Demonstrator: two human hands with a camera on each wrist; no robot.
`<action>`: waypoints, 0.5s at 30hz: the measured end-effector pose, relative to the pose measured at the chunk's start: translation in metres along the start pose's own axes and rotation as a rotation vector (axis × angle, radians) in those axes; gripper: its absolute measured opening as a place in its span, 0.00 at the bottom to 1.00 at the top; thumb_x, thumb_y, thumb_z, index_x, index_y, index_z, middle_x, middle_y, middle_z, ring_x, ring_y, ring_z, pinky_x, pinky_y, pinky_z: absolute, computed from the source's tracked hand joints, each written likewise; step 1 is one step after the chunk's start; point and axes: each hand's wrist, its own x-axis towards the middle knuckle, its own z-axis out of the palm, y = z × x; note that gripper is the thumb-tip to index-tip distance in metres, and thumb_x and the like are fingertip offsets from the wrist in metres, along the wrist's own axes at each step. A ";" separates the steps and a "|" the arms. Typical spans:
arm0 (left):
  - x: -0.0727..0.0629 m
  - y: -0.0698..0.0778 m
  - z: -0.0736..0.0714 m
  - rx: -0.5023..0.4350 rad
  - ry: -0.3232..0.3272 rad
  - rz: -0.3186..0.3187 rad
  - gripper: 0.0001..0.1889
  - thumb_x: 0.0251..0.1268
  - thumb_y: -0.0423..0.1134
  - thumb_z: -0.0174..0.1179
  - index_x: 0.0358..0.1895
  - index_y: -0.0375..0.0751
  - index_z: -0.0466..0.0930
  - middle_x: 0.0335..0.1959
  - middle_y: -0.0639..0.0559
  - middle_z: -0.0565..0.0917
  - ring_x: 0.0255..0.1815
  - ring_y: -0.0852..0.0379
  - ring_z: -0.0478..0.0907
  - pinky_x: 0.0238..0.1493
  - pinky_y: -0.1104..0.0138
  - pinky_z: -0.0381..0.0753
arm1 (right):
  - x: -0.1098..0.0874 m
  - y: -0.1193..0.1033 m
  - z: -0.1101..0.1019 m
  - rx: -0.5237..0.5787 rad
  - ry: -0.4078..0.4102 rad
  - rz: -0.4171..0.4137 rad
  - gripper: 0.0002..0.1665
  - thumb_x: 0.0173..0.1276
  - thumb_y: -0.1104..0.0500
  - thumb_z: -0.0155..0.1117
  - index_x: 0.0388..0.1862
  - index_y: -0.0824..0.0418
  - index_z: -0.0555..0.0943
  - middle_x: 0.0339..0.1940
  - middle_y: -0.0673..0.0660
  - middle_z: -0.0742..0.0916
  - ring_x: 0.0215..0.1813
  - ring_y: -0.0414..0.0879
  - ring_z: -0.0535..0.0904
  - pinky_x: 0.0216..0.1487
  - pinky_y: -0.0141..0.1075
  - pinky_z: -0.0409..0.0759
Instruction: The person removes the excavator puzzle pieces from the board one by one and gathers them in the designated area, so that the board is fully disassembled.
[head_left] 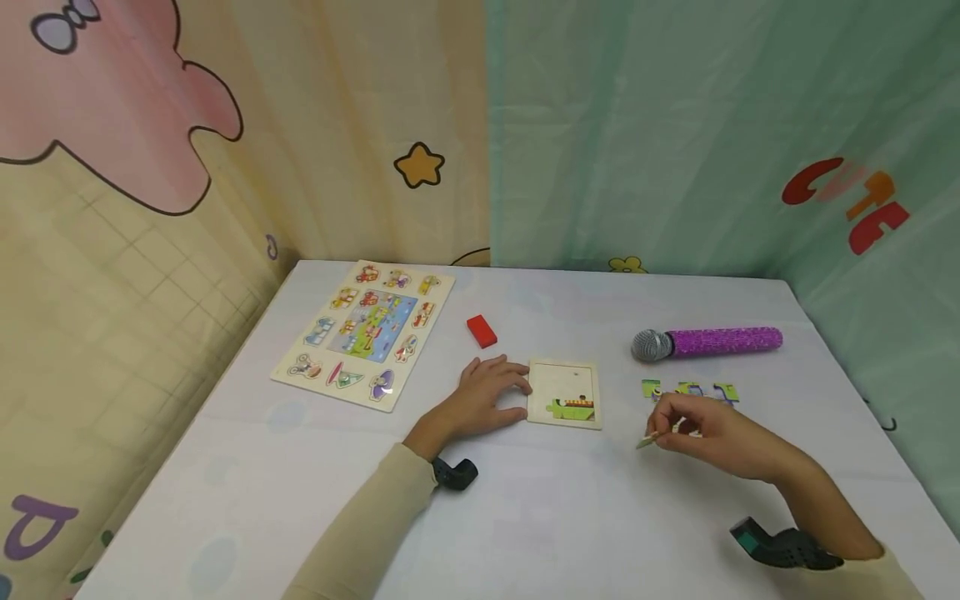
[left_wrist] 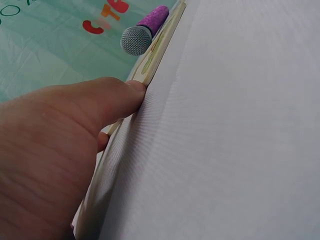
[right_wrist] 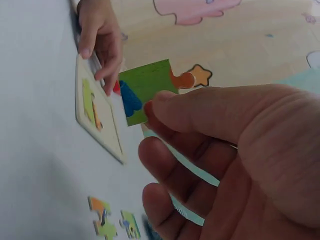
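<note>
My right hand (head_left: 705,432) pinches a puzzle piece (right_wrist: 152,80) between thumb and fingers, above the table. The piece is green with a blue patch and an orange-brown knob. To its left lies a small wooden puzzle board (head_left: 545,385); a green piece with a red and yellow strip (head_left: 573,410) sits in its lower right corner. My left hand (head_left: 486,398) touches the board's left edge with thumb and fingertips. Several loose puzzle pieces (head_left: 726,391) lie behind the right hand, which partly hides them in the head view.
Behind the loose pieces lies a purple glittery microphone (head_left: 712,342). A red block (head_left: 482,331) is behind the left hand. At the back left lies a larger picture board (head_left: 408,383) with vehicle pictures. Printed curtains (head_left: 525,150) hang along the table's back and sides.
</note>
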 end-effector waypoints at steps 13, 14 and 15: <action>0.001 -0.002 0.001 0.004 -0.010 0.000 0.16 0.68 0.51 0.65 0.56 0.58 0.80 0.73 0.58 0.70 0.80 0.48 0.51 0.75 0.42 0.39 | -0.040 0.034 -0.007 0.010 -0.021 0.121 0.10 0.69 0.69 0.67 0.42 0.60 0.75 0.36 0.55 0.82 0.37 0.43 0.78 0.35 0.34 0.79; 0.001 -0.003 0.001 0.006 -0.008 0.001 0.16 0.68 0.51 0.65 0.56 0.58 0.80 0.73 0.59 0.70 0.80 0.48 0.51 0.75 0.42 0.39 | -0.039 0.037 -0.006 -0.001 -0.018 0.127 0.10 0.69 0.69 0.67 0.42 0.59 0.75 0.36 0.54 0.82 0.37 0.43 0.78 0.35 0.34 0.79; 0.000 -0.003 0.002 0.009 -0.009 0.000 0.16 0.68 0.51 0.65 0.56 0.58 0.80 0.73 0.59 0.70 0.80 0.48 0.51 0.76 0.43 0.39 | -0.039 0.038 -0.004 -0.011 -0.014 0.133 0.10 0.68 0.69 0.67 0.42 0.59 0.75 0.35 0.54 0.82 0.37 0.42 0.77 0.35 0.33 0.78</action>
